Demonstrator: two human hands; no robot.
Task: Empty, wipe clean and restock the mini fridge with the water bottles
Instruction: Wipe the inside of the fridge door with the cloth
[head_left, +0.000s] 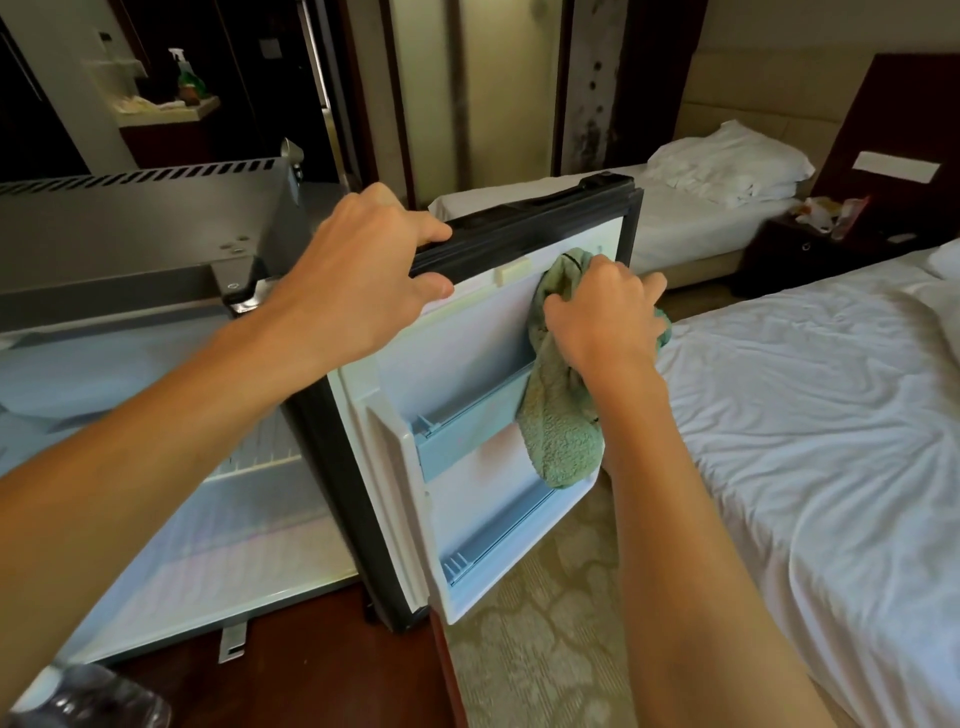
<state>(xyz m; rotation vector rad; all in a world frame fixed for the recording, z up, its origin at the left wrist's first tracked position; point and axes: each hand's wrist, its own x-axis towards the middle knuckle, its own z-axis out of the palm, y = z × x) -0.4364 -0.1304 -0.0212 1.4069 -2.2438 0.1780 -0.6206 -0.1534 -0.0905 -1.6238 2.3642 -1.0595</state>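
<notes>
A: Status on the fridge job?

B: Left to right. Far left of and below the left fingers (415, 228), at the bottom corner of view, is one water bottle (88, 696). It's outside the mini fridge (130, 223), on the dark wood surface in front. Only part of it shows.

A: Cabinet?

B: The interior (197, 519), left of and below the same fingers, shows no bottles. What I can see of the wire shelf is bare. I'd call emptying done.

A: Hands?

B: The left hand (358, 275) has its fingers curled over the top edge of the open door (467, 332), thumb underneath, gripping it as a brace. The right hand (602, 317) is just to its right, fingers bunched round a green cloth (561, 431) and pressing it against the door's inner liner near the top. The cloth's tail hangs below those fingers, across the upper door rail (467, 431).

A: So mid-wipe.

B: That's my read — door liner in progress. Nothing in view says whether the cabinet has been wiped. The lower door rail (493, 535), well below the right fingers, has no cloth on it.

A: Remaining?

B: Finish the door, possibly the cabinet, then restock. No bottle is back inside. Roughly halfway, as a judgement only.

A: Anything right of the right fingers?

B: A bed (805, 415) with white sheets — nothing for the task.
</notes>
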